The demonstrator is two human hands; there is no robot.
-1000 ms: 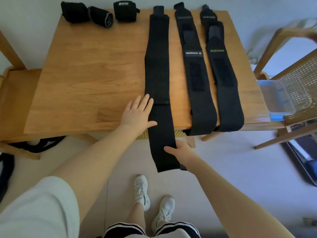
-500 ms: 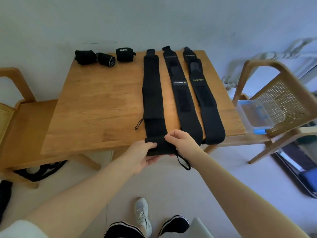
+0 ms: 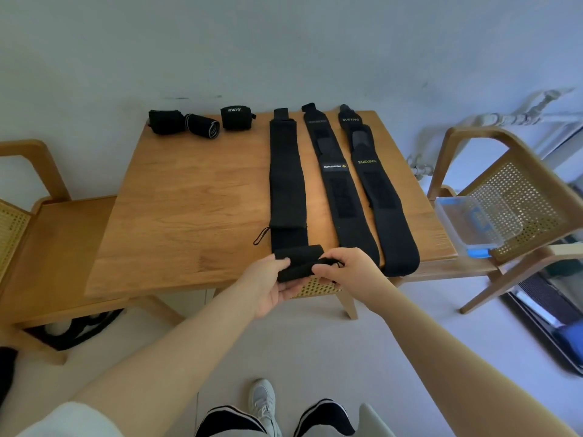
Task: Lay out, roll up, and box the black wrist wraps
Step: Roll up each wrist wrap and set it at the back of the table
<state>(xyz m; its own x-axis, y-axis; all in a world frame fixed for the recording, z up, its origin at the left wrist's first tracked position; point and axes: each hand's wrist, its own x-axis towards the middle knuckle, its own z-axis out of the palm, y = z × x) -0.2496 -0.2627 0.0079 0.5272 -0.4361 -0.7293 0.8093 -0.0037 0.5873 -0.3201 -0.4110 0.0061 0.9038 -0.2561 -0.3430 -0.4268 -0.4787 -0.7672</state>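
Three black wrist wraps lie flat and side by side on the right half of the wooden tabletop (image 3: 195, 216), running from the far edge toward the near edge. The left wrap (image 3: 287, 178) is the one in hand: its near end is folded over into a short roll (image 3: 298, 262) sitting right at the tabletop's near edge, partly past it. The left hand (image 3: 268, 287) cups the roll from below and from the left, its fingers curled under it and the thumb on top. The right hand (image 3: 350, 271) pinches the roll's right end, thumb and fingers closed on the fabric and on a thin black loop there. A second thin loop (image 3: 260, 236) lies on the wood just left of this wrap.

The middle wrap (image 3: 340, 197) and the right wrap (image 3: 378, 197), printed XUEYING, lie close together, their near ends hanging over the tabletop's front edge just right of the right hand.

Three rolled wraps (image 3: 202, 121) sit in a row at the far left edge, against the wall. The wide stretch of wood between them and the hands carries nothing else.

A clear plastic box (image 3: 476, 220) with blue trim rests on the seat of the cane chair (image 3: 517, 197) just beyond the tabletop's right edge. A wooden bench (image 3: 41, 247) abuts the left edge.
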